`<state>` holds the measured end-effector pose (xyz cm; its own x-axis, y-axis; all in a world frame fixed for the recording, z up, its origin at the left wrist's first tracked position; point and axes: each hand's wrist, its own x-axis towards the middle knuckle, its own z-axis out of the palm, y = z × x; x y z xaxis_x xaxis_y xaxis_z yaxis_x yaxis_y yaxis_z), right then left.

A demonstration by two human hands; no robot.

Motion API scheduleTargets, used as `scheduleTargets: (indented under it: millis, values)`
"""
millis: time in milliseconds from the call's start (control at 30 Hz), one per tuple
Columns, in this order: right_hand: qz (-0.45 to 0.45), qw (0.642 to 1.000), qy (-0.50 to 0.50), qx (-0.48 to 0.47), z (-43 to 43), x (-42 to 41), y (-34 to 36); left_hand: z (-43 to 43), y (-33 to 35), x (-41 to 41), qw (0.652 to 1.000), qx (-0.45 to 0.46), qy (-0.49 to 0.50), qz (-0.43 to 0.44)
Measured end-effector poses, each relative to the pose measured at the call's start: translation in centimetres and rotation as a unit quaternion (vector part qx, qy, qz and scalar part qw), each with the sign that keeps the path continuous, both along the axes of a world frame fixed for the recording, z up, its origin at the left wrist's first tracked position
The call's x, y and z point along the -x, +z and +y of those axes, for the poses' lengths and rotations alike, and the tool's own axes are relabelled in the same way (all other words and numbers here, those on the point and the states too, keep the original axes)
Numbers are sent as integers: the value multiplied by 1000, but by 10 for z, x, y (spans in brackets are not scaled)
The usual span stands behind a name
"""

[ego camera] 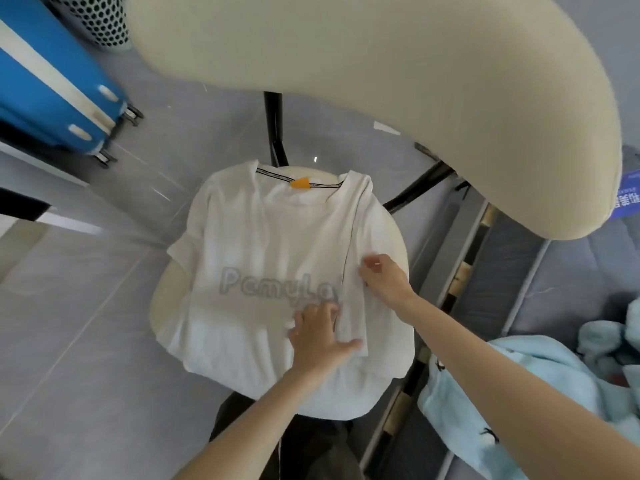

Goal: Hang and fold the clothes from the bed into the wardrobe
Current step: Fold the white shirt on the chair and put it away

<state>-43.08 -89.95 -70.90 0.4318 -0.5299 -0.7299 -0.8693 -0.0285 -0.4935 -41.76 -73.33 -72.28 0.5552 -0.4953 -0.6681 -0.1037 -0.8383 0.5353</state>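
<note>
Head view: folding a white T-shirt [263,237] on a chair seat [162,296], mid-frame.
The left hand [318,334] is pressing down with fingers spread on the shirt; the right hand [384,275] is pinching its folded-over side, right of centre.

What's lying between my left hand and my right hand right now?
Head view: only the folded-over flap of the white T-shirt lies between left hand and right hand.
</note>
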Motion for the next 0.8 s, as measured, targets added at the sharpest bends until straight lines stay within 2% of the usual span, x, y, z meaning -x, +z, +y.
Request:
scheduleTargets:
  millis: [200, 300, 367, 433, 500, 633, 733, 800]
  values:
    - [21, 996, 83, 11, 2, -10, -19, -8, -15, 35, 986, -64, -24, -150]
    - [-6, 1000, 28, -11, 2, -6, -15, -7, -17, 36, 979, -31, 12, -199]
    - [-26, 999, -23, -21, 0, -1, -7, -5, -11, 30, 988, -4, 34, -153]
    - [-45, 995, -86, -27, -5, 4, 3, -2, -2, 14, 987, 89, 134, -18]
    - [-70, 984, -155, -55, -10, 4, 16, -1, 13, -6, 947, 171, 249, 114]
    - [-112, 966, -221, -77, -12, -20, 36, -5, 35, -55, 917, 242, 308, 81]
    - [-145, 958, -239, -71, -8, -56, 43, -18, 39, -109, 916, 251, 313, 3]
    - [-167, 952, -243, -77, -6, -78, 41, -23, 33, -143, 911, 242, 335, -9]
